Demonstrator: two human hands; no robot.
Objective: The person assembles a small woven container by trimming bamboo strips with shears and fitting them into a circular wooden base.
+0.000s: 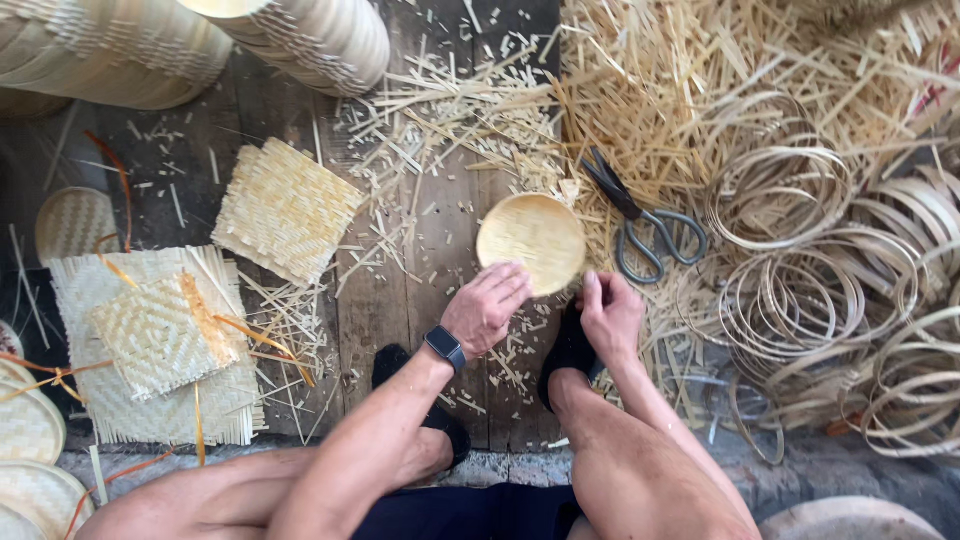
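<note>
Littered planks (400, 300) (scissors (640, 225) beside basket (531, 243))

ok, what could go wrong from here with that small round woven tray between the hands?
1. The left hand and right hand touch only the near rim of the small round woven bamboo tray; it might tip or slip.
2. The grey-handled scissors lie open just beside the right hand, so a stray reach could meet the blades.
3. Loose bamboo slivers cover the dark wooden boards; splinters are likely for bare hands.
</note>
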